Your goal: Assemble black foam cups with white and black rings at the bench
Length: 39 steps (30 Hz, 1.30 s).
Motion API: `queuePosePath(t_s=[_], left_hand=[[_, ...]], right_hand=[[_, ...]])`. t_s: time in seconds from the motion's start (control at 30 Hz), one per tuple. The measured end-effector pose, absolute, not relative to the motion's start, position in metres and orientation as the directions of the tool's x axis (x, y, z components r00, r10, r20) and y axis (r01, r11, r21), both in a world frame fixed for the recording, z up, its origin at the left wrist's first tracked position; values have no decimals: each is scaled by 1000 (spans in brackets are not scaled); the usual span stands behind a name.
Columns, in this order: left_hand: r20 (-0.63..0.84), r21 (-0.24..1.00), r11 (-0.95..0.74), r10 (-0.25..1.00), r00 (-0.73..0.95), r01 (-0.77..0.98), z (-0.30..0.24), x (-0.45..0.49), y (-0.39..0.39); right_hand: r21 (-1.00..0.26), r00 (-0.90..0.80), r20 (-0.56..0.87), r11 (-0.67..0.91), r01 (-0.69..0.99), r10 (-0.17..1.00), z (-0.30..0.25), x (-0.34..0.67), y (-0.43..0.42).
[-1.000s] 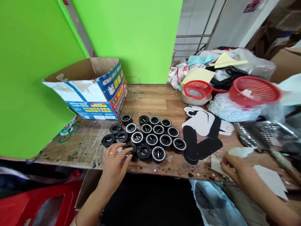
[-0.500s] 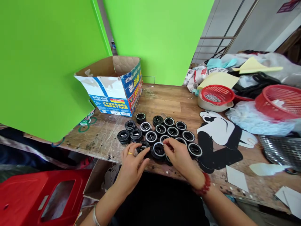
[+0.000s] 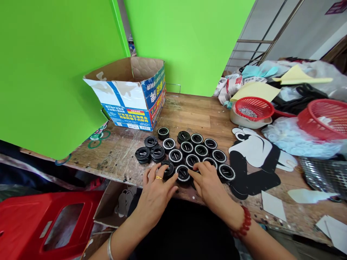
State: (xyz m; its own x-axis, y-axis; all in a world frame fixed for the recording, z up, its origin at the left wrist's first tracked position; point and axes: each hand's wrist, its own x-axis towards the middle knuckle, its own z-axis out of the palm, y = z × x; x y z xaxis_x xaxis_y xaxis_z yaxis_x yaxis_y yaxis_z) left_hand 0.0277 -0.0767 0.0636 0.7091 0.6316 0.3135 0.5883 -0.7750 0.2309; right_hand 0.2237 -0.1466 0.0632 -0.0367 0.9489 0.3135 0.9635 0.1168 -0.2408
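Several round black pieces with pale rings and slotted centres, some stacked, form a tight cluster on the wooden table. One ringed round piece [image 3: 183,174] lies at the front between my two hands. My left hand [image 3: 157,186] has its fingers spread, index fingertip and thumb close to that piece's left side. Beneath its fingers is a plain black round piece [image 3: 167,168], partly covered. My right hand [image 3: 207,182] rests with bent, parted fingers over the front right of the cluster, fingertips at the ringed piece's right edge. Its fingers hide parts of other pieces.
An open cardboard box [image 3: 130,104] stands at the back left before green panels [image 3: 184,43]. Black-and-white panda-like cutouts [image 3: 252,155] lie right of the cluster. Farther right are red baskets [image 3: 253,108], plastic bags and a glue bottle [image 3: 306,195]. A red stool [image 3: 29,216] is at lower left.
Both hands stay at the front of the cluster. My right fingers have shifted slightly right and down, and my left fingers lie flatter. The view has tilted a little.
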Motion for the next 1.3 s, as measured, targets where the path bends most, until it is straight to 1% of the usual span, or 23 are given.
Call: queuePosePath(t_s=[0.1,0.17,0.2,0.27,0.37,0.43,0.47,0.53,0.6,0.7,0.77,0.87,0.93,1.0,1.1,1.17,1.2,1.23,1.3], left_hand=[[301,176,-782,621,724,597,67,30,-77],[321,137,-800,593,738,584,68,32,-76],[339,114,-810,575,744,575,67,31,-76],[379,64,-833,529,759,549,63,29,-72],[439,34,-875,448,779,484,53,23,-63],[464,83,-891,431,774,447,49,18,-58],[475,125,-894,434,766,429,49,17,-57],[491,210,-894,447,748,397,51,15,-56],[502,266,-889,457,734,371,56,18,-58],[512,297,-893,449,732,339,61,29,-62],[524,293,-906,419,741,305,62,40,-64],[537,270,-927,369,758,261,65,54,-67],[542,264,-933,353,762,245,68,60,-70],[547,265,-936,345,763,234,71,63,-72],[551,275,-935,345,760,225,74,65,-74],[549,283,-932,352,758,228,74,65,-74],[554,286,-930,358,752,232,73,65,-74],[557,287,-928,365,746,239,71,64,-73],[554,290,-923,377,742,252,68,62,-73]], right_hand=[[-98,-103,278,135,986,955,65,219,-144],[-67,-100,239,119,991,966,68,215,-143],[-74,-88,226,107,992,970,69,212,-143],[-148,-50,228,86,985,972,73,210,-150],[-345,50,323,69,936,945,75,219,-175],[-435,157,385,29,900,909,72,237,-203],[-457,218,397,-14,890,891,69,250,-220],[-460,338,388,-138,877,857,60,284,-258],[-416,426,364,-264,870,828,47,319,-296],[-304,434,261,-353,885,862,28,357,-340],[-264,415,203,-358,896,887,22,365,-355],[-240,337,198,-288,927,920,27,359,-365],[-234,318,236,-264,936,918,39,357,-371],[-183,377,320,-334,925,869,50,363,-384],[12,460,463,-525,851,758,56,385,-411],[143,461,503,-597,789,731,52,401,-424],[180,452,514,-607,774,729,50,406,-426],[190,439,525,-603,775,729,47,408,-424],[131,404,561,-559,818,722,44,404,-410]])
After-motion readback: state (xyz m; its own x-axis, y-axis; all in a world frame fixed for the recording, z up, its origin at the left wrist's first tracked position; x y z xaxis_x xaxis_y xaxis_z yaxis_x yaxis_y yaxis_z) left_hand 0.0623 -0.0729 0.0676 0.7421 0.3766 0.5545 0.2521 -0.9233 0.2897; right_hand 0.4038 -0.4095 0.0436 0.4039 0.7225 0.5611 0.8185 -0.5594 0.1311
